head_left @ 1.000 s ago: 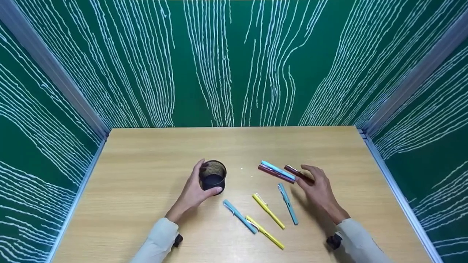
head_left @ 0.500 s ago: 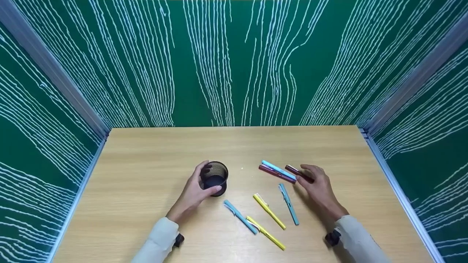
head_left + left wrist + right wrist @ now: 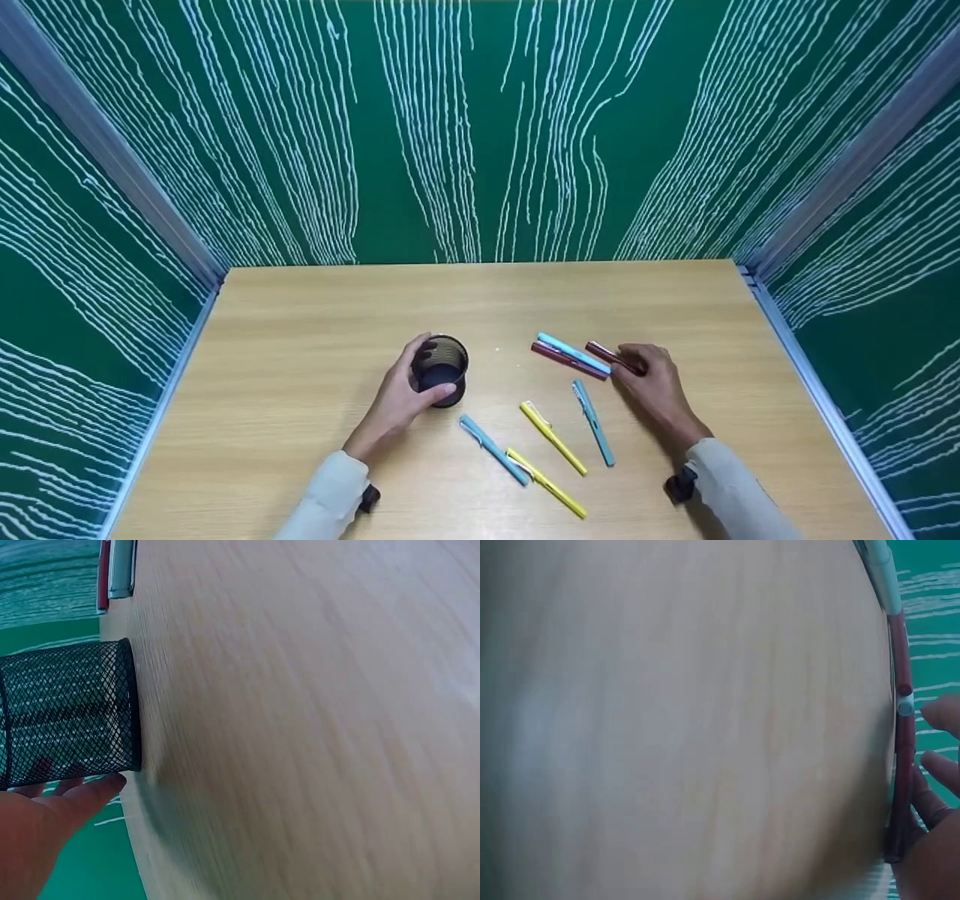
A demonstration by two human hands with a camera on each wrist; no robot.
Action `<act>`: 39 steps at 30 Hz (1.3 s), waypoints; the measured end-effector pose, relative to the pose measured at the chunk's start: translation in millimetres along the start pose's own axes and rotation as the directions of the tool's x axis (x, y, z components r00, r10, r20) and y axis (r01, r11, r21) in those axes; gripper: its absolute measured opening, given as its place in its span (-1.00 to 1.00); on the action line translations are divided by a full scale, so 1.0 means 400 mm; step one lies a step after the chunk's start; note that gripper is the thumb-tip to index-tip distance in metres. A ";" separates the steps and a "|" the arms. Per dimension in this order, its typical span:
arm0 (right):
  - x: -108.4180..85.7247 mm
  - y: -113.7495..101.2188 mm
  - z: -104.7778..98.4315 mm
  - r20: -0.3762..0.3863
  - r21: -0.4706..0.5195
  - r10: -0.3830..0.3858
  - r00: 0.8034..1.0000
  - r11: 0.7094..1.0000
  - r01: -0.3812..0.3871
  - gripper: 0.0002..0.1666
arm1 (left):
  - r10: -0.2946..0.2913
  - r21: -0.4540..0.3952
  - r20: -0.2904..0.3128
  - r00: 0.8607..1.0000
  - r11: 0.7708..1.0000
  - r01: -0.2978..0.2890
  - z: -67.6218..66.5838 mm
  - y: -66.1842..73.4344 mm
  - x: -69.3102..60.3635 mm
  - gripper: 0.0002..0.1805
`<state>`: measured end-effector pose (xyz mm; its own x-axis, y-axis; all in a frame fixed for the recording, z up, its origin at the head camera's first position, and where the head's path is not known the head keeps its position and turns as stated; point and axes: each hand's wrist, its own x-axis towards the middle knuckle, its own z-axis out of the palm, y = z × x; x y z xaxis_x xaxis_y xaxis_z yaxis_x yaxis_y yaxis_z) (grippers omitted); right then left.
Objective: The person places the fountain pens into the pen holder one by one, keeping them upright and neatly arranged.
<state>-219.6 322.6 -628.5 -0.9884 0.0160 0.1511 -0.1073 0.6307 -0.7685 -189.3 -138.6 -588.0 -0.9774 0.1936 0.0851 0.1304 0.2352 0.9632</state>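
A wooden table (image 3: pixel 337 300) stands before a white-streaked green far wall (image 3: pixel 375 217), between a left wall (image 3: pixel 45 300) and a right wall (image 3: pixel 862 352) of the same pattern. A grey left post (image 3: pixel 106 142) and a grey right post (image 3: pixel 870 150) mark the far corners.

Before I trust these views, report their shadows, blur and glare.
Head: pens fairly crisp, shadow beside the right hand; left wrist: shadow by the mesh cup, pale glare on the tabletop at right; right wrist: tabletop blurred, shadow beside a dark red pen.
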 end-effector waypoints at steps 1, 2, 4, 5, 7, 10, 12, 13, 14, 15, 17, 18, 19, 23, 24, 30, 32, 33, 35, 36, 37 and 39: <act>0.001 0.003 0.000 -0.008 -0.002 -0.005 1.000 1.000 0.005 -0.57 | -0.003 0.006 -0.006 1.000 1.000 0.003 0.000 0.001 -0.001 0.07; 0.002 0.006 0.000 -0.015 -0.003 -0.013 1.000 1.000 0.013 -0.58 | -0.002 0.009 -0.011 1.000 1.000 0.003 0.001 0.001 -0.002 0.06; 0.004 0.011 0.001 -0.035 0.006 -0.035 0.999 0.999 0.035 -0.61 | -0.003 -0.005 -0.014 1.000 1.000 0.003 0.001 0.000 -0.002 0.04; 0.005 0.013 0.002 -0.045 0.009 -0.048 0.998 0.999 0.049 -0.62 | -0.002 -0.009 -0.014 1.000 1.000 0.002 0.001 -0.001 -0.001 0.03; 0.009 0.016 0.003 -0.061 0.015 -0.069 0.996 0.997 0.070 -0.64 | 0.003 -0.020 -0.012 1.000 1.000 -0.004 0.000 -0.003 0.001 0.02; 0.014 0.018 0.004 -0.074 0.025 -0.088 0.993 0.996 0.090 -0.66 | 0.005 -0.025 -0.015 1.000 1.000 -0.005 0.000 -0.004 0.004 0.00; 0.019 0.020 0.005 -0.077 0.026 -0.092 0.993 0.995 0.095 -0.67 | 0.001 -0.027 -0.019 1.000 1.000 -0.001 0.000 -0.003 0.005 -0.01; 0.021 0.021 0.006 -0.077 0.025 -0.091 0.993 0.995 0.093 -0.67 | -0.004 -0.028 -0.022 1.000 1.000 0.003 0.000 -0.002 0.005 -0.02; 0.023 0.020 0.006 -0.076 0.023 -0.089 0.993 0.996 0.091 -0.67 | -0.009 -0.030 -0.023 1.000 0.999 0.009 0.001 0.000 0.005 -0.02; 0.025 0.020 0.007 -0.076 0.019 -0.085 0.993 0.996 0.087 -0.67 | -0.014 -0.033 -0.023 1.000 0.999 0.014 0.002 0.002 0.005 -0.02; 0.027 0.017 0.008 -0.073 0.005 -0.075 0.995 0.997 0.075 -0.68 | -0.022 -0.035 -0.024 0.999 0.999 0.021 0.003 0.004 0.006 -0.02; 0.027 0.015 0.009 -0.070 -0.002 -0.071 0.995 0.997 0.071 -0.68 | -0.026 -0.028 -0.025 0.999 0.999 0.025 0.004 0.005 0.006 -0.02; 0.028 0.014 0.009 -0.068 -0.010 -0.067 0.995 0.998 0.067 -0.69 | -0.028 -0.029 -0.022 0.999 0.999 0.027 0.005 0.006 0.006 -0.01; 0.028 0.007 0.009 -0.062 -0.026 -0.070 0.996 0.997 0.069 -0.72 | -0.025 -0.016 -0.016 1.000 1.000 0.025 0.008 0.007 0.007 0.00; 0.028 0.006 0.008 -0.058 -0.031 -0.070 0.996 0.997 0.069 -0.73 | -0.025 -0.015 -0.016 1.000 1.000 0.025 0.008 0.007 0.006 0.00; 0.026 -0.001 0.003 -0.034 -0.060 -0.035 0.999 0.998 0.033 -0.80 | -0.018 -0.032 -0.016 1.000 0.999 0.017 0.008 0.007 0.005 0.03; 0.023 -0.005 -0.002 -0.033 -0.058 -0.017 0.999 0.998 0.015 -0.81 | -0.009 -0.041 -0.007 1.000 0.999 0.009 0.008 0.006 0.005 0.03; 0.021 -0.009 -0.004 -0.035 -0.059 -0.010 0.999 0.998 0.008 -0.81 | -0.006 -0.049 0.000 1.000 0.999 0.006 0.007 0.006 0.005 0.03; 0.017 -0.016 -0.011 -0.039 -0.061 0.002 0.999 0.998 -0.004 -0.80 | -0.001 -0.061 0.010 1.000 0.998 0.001 0.006 0.005 0.006 0.03; 0.015 -0.021 -0.015 -0.037 -0.057 0.008 0.999 0.998 -0.010 -0.79 | 0.000 -0.065 0.012 1.000 0.998 0.001 0.005 0.004 0.006 0.03; 0.013 -0.026 -0.020 -0.033 -0.051 0.015 0.999 0.999 -0.016 -0.78 | 0.001 -0.068 0.014 1.000 0.998 0.000 0.003 0.003 0.006 0.02; 0.009 -0.037 -0.028 -0.032 -0.034 0.026 0.999 0.999 -0.027 -0.78 | -0.007 -0.061 0.011 1.000 0.998 0.008 0.000 0.004 0.004 0.03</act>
<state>-220.4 322.1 -609.7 -0.9869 0.0574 0.1511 -0.0768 0.6560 -0.7508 -190.6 -138.0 -586.2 -0.9764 0.2024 0.0753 0.1123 0.1777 0.9777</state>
